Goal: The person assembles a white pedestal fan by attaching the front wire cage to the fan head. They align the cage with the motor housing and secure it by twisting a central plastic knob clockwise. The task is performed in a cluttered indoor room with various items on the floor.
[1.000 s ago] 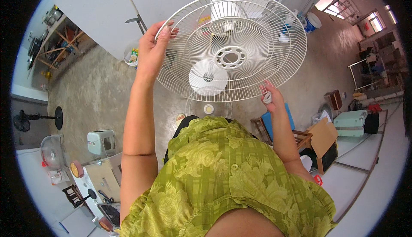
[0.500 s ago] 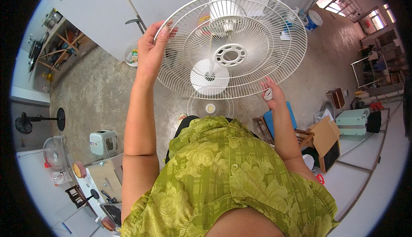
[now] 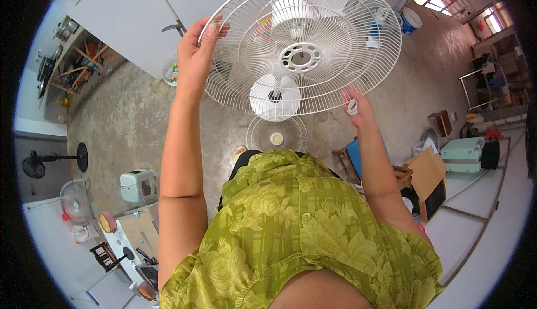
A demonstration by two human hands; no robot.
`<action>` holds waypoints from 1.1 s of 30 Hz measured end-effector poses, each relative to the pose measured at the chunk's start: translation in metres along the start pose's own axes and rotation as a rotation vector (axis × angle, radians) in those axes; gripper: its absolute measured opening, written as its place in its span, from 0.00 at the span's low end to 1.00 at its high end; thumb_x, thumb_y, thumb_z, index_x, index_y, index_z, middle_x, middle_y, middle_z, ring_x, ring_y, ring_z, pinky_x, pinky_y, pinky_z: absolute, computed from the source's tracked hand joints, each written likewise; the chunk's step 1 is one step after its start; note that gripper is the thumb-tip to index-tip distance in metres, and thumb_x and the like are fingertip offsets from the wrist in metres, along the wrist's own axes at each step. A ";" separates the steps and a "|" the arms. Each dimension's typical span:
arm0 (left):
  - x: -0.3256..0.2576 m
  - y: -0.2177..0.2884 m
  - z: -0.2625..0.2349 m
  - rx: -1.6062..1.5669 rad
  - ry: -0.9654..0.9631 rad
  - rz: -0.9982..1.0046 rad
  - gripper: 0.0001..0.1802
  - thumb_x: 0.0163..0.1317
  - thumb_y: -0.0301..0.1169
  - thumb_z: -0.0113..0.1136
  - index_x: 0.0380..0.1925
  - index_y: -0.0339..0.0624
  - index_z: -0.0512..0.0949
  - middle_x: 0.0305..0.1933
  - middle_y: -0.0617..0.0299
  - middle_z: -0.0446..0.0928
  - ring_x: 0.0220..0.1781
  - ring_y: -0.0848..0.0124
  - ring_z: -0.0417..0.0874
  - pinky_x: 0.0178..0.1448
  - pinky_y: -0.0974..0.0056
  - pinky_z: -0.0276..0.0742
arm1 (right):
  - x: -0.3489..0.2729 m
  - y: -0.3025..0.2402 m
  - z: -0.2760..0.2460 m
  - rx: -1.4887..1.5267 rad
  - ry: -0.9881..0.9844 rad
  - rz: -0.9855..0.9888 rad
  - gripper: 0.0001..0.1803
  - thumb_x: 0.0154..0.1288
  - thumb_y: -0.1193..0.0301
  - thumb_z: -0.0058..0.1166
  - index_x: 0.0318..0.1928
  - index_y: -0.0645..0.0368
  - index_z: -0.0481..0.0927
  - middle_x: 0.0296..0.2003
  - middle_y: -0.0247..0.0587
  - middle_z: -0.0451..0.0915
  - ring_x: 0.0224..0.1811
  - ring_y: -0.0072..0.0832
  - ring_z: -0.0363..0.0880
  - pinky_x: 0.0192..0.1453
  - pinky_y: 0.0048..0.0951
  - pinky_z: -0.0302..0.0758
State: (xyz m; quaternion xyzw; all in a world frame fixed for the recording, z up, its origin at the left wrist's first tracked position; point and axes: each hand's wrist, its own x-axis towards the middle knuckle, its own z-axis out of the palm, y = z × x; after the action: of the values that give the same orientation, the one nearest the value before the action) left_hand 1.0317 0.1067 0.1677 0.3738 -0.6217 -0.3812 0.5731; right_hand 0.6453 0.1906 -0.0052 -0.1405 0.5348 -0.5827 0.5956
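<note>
A round white wire fan guard is held up in front of me, tilted, with an oval-slotted hub plate at its centre. My left hand is closed around its left rim, thumb on the near side. At the lower right rim, my right hand has curled fingers touching the wires, with a small white loop-shaped part in it. Through the wires I see a white cylindrical fan part and, lower, a white disc with a dark centre. Another round wire guard lies near my feet.
A blue-topped stool, an open cardboard box and a mint-green case stand to the right. At left are a black stand fan, a pale square stool and a cluttered table. A white bucket stands far right.
The fan guard has shifted slightly up in the picture, away from me, and both hands have moved with it. More of the guard on the floor shows below it.
</note>
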 end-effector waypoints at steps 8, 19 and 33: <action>-0.005 0.007 0.003 -0.031 0.005 0.040 0.21 0.66 0.40 0.49 0.48 0.31 0.73 0.43 0.53 0.78 0.48 0.66 0.79 0.56 0.62 0.70 | 0.012 0.006 -0.008 0.073 -0.040 -0.017 0.26 0.62 0.69 0.52 0.60 0.52 0.64 0.55 0.26 0.71 0.53 0.23 0.72 0.26 0.24 0.70; -0.003 0.015 0.001 -0.022 -0.005 0.076 0.20 0.66 0.39 0.50 0.47 0.32 0.73 0.42 0.53 0.78 0.47 0.66 0.79 0.55 0.62 0.71 | 0.004 0.005 0.001 0.096 -0.016 0.032 0.25 0.61 0.69 0.53 0.60 0.52 0.65 0.54 0.26 0.71 0.53 0.24 0.72 0.24 0.24 0.70; -0.001 0.017 -0.003 -0.033 -0.034 0.083 0.19 0.66 0.37 0.49 0.48 0.32 0.73 0.41 0.53 0.79 0.45 0.68 0.79 0.54 0.64 0.71 | -0.011 0.000 0.010 0.109 0.016 0.026 0.22 0.62 0.70 0.51 0.57 0.51 0.67 0.46 0.31 0.74 0.45 0.22 0.74 0.24 0.25 0.70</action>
State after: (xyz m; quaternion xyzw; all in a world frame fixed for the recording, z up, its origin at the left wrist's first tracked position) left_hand 1.0339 0.1152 0.1828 0.3318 -0.6400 -0.3737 0.5837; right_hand 0.6561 0.1956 0.0035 -0.0963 0.5089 -0.6044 0.6053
